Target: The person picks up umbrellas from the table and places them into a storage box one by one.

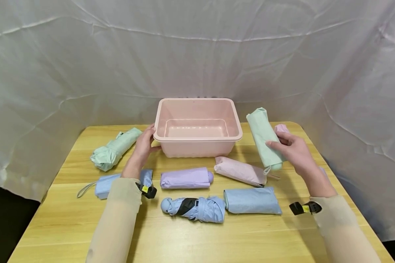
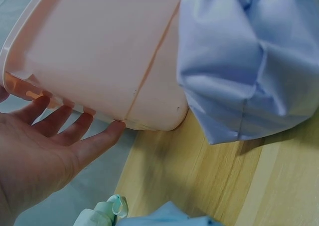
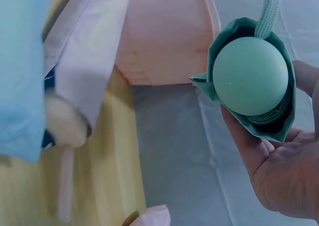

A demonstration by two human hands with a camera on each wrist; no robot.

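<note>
My right hand (image 1: 294, 149) is wrapped around a folded mint-green umbrella (image 1: 263, 137), lifted off the table and tilted, its rounded handle end pointing toward me and its far end angled up toward the pink bin (image 1: 197, 126); in the right wrist view I see that round green knob (image 3: 250, 76) and its wrist cord sitting in my curled palm, so the grip is around the umbrella's lower part, which I judge leaves the far end free to lead. My left hand (image 1: 144, 144) is flat and relaxed, fingers (image 2: 75, 131) straight and touching the underside of the bin's left rim, which I judge is there to keep the bin from sliding on the wooden table (image 1: 69, 219). The bin stands upright at the back middle of the table and I see nothing in it. The other folded umbrellas lie spread across the table in front of it, within reach of either hand: another mint one (image 1: 113, 149) at the left, a blue one (image 1: 102, 184) partly under my left forearm, a lilac one (image 1: 185, 178) and a pale pink one (image 1: 240, 171) just before the bin, a loosely bundled blue one (image 1: 195, 209) and a neat blue one (image 1: 251, 201) nearest me. A further pink one (image 1: 281, 128) peeks out behind my right hand.
</note>
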